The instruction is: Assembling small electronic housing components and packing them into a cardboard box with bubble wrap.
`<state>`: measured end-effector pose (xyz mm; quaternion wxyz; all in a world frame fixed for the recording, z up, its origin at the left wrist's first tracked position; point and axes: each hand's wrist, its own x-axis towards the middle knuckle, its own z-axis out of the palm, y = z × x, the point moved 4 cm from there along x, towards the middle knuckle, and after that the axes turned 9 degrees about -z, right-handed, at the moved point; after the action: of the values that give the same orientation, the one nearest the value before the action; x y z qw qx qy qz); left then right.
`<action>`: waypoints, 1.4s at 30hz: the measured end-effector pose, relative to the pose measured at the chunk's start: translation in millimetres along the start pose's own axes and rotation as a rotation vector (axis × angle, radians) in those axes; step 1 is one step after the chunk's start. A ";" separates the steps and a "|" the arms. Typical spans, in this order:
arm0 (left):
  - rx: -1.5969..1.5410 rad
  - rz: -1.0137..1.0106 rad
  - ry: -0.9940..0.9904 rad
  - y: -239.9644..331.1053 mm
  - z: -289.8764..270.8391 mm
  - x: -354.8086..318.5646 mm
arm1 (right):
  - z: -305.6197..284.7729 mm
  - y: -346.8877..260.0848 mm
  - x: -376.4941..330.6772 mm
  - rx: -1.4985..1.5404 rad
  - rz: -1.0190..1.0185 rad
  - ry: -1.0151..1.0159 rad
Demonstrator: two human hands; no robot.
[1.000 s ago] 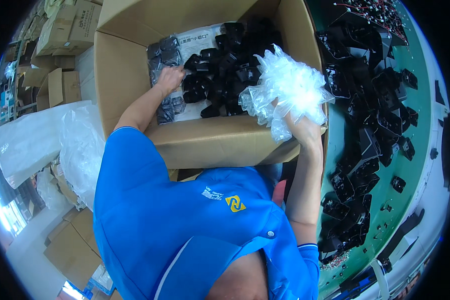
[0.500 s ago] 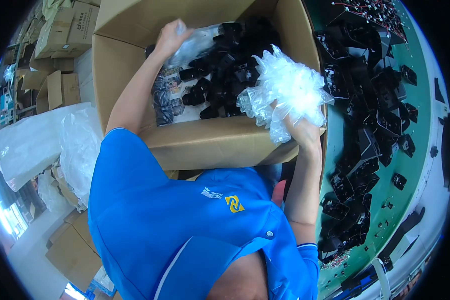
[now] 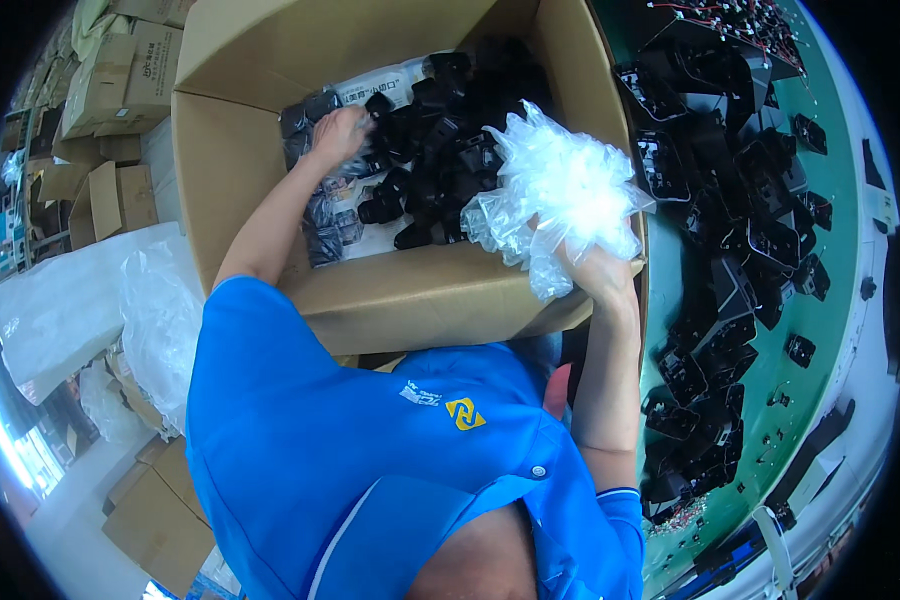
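Observation:
A large cardboard box (image 3: pixel 410 300) stands in front of me, filled with black plastic parts (image 3: pixel 440 150), some loose and some in clear bags. My left hand (image 3: pixel 338 133) reaches deep into the box. Its fingers curl down onto a bagged part (image 3: pixel 315 105) at the left of the pile; whether it grips anything is hidden. My right hand (image 3: pixel 592 272) is raised over the box's right front corner, shut on a crumpled bunch of clear plastic bags (image 3: pixel 560 190).
A green work table (image 3: pixel 830 230) on the right carries several black housings (image 3: pixel 730 200) and small wired parts. Stacked cardboard boxes (image 3: pixel 100 90) and big clear plastic bags (image 3: pixel 150 310) lie on the floor to the left. My blue shirt fills the lower middle.
My left hand came back down from the box's far wall onto the parts at the left of the pile. The right hand keeps the bunch of bags in the same place.

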<state>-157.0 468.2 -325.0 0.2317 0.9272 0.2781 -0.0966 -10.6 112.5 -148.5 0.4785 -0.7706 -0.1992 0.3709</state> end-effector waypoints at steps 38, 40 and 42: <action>-0.233 -0.142 0.059 48.8 -37.5 50.4 | -1.0 -13.9 -7.2 -0.009 0.067 0.019; -0.312 -0.055 0.091 80.5 -54.9 43.7 | 0.1 -17.7 -6.4 0.022 0.117 -0.023; -0.394 0.033 0.130 103.1 -73.1 36.6 | 0.4 -18.6 -5.5 0.028 0.138 -0.047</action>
<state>-65.2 444.7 -233.7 0.3915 0.8726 0.2910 0.0235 -13.6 117.8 -130.0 0.4578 -0.7666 -0.1518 0.4238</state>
